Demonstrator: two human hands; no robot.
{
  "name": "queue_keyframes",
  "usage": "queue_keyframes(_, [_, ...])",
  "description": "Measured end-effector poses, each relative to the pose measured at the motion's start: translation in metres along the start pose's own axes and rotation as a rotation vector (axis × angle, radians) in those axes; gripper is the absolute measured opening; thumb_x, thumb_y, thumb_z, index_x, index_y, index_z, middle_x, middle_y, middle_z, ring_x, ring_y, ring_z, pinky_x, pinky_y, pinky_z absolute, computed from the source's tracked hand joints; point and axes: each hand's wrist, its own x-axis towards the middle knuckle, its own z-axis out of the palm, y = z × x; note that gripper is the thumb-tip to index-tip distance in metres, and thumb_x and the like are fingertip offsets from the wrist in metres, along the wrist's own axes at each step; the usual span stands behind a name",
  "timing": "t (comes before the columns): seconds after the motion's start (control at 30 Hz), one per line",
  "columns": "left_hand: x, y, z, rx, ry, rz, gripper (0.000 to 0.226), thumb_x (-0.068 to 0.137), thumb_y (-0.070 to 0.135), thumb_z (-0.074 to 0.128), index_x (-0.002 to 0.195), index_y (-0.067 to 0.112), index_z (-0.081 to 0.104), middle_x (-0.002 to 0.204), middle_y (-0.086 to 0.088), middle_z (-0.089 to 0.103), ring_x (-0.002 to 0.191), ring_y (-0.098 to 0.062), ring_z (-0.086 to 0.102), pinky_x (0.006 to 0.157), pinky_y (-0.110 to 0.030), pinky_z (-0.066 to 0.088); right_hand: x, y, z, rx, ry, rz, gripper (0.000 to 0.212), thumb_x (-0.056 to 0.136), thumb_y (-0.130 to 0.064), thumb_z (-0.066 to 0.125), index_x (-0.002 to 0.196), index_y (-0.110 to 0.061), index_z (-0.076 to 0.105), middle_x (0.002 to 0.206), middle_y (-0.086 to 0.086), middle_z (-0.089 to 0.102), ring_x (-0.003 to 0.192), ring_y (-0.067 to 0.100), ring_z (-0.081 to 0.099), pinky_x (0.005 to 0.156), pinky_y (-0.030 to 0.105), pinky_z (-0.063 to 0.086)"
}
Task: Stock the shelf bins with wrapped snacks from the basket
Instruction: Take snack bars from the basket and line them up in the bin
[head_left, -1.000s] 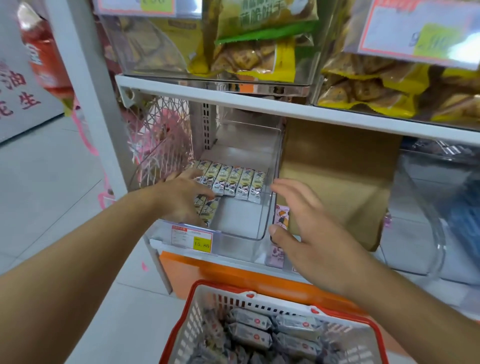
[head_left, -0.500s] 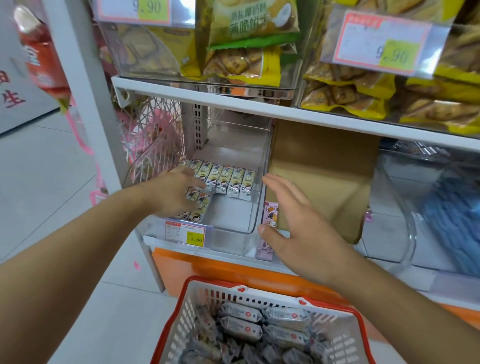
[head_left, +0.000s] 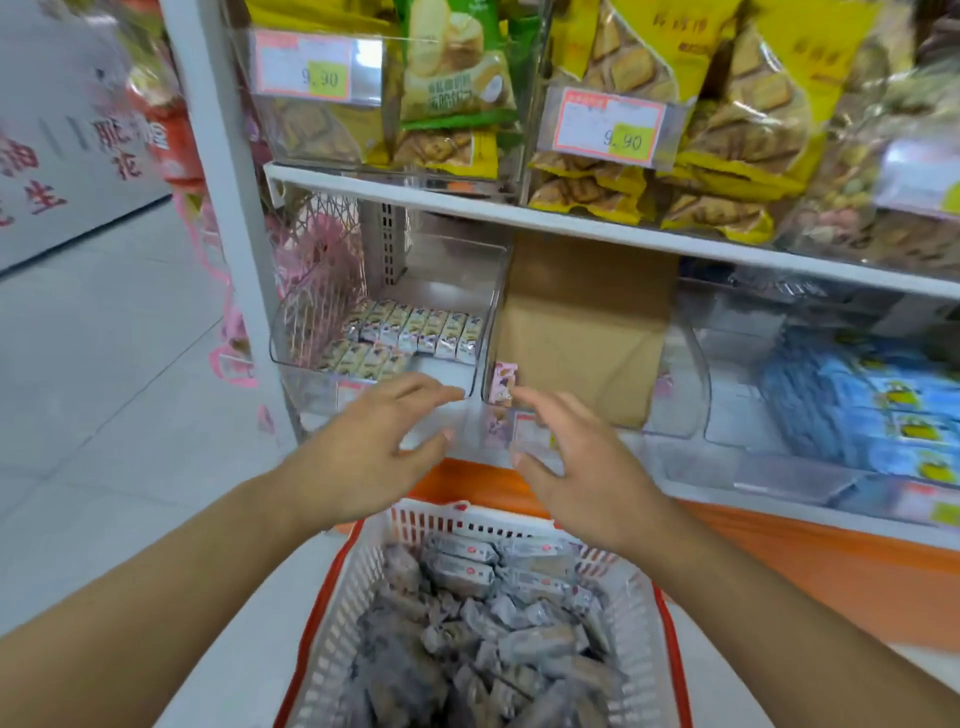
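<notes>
Wrapped snacks (head_left: 462, 577) are heaped in a white slatted plastic basket (head_left: 631, 649) with a red rim, at the lower centre of the frame; the grey-silver foil packets are small oblong bars, and their long axes are turned every way, the topmost ones lying roughly across the frame. More small packets (head_left: 415, 330) are seen in a clear plastic shelf bin (head_left: 483, 332) left of centre, set side by side in a row with their long axes running from the bin's front toward its back, a second shorter row just in front of them; the right front part of the bin's floor is left bare. Both hands are held above the basket's far rim, in front of the bin's front edge. The left hand (head_left: 363, 457) is spread, fingers loosely extended, nothing held. The right hand (head_left: 576, 467) is likewise spread and holds nothing, its fingertips near a small pink packet (head_left: 504, 382) at the wall between two bins. A brown cardboard sheet (head_left: 582, 322) is stood in the middle bin. Blue packets (head_left: 862, 405) are stacked at the right. Yellow biscuit bags (head_left: 737, 119) are kept on the upper shelf, behind price labels (head_left: 608, 124).
</notes>
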Motion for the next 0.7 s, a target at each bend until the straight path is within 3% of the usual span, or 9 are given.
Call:
queue_keyframes(0.13, [-0.045,-0.011,0.045,0.003,-0.189,-0.178,0.062,0.103,0.056,0.047,0.16,0.037,0.03,0.162,0.014,0.033,0.149,-0.01,0.032,0.123,-0.029,0.027,-0.026,0.026,0.028,-0.014,-0.132,0.156,0.058,0.104,-0.031,0.059,0.158,-0.033,0.038,0.155,-0.006,0.044,0.137,0.013,0.046,0.11,0.028,0.038])
queue_keyframes(0.23, [-0.075,-0.025,0.076,0.005,-0.353,-0.384,0.072,0.105,0.055,0.045,0.165,0.035,0.012,0.172,0.009,0.01,0.158,-0.017,0.015,0.125,-0.032,0.017,-0.044,0.052,0.056,-0.05,-0.253,0.251,0.06,0.105,-0.03,0.059,0.16,-0.027,0.037,0.16,0.0,0.043,0.144,0.021,0.043,0.117,0.035,0.038])
queue_keyframes(0.37, [-0.099,-0.051,0.113,0.09,-0.455,-0.553,0.083,0.103,0.065,0.038,0.165,0.032,-0.005,0.174,0.002,-0.006,0.16,-0.023,-0.001,0.128,-0.045,0.013,-0.054,0.081,0.089,-0.099,-0.342,0.328,0.06,0.105,-0.032,0.056,0.161,-0.026,0.034,0.162,0.003,0.039,0.147,0.025,0.04,0.119,0.038,0.037])
queue_keyframes(0.7, [-0.101,-0.096,0.171,0.035,-0.451,-0.678,0.099,0.097,0.075,0.034,0.157,0.032,-0.031,0.167,0.002,-0.033,0.155,-0.024,-0.028,0.129,-0.049,-0.002,-0.047,0.134,0.138,-0.29,-0.4,0.408,0.064,0.104,-0.035,0.054,0.162,-0.019,0.032,0.17,0.002,0.029,0.155,0.027,0.022,0.128,0.039,0.022])
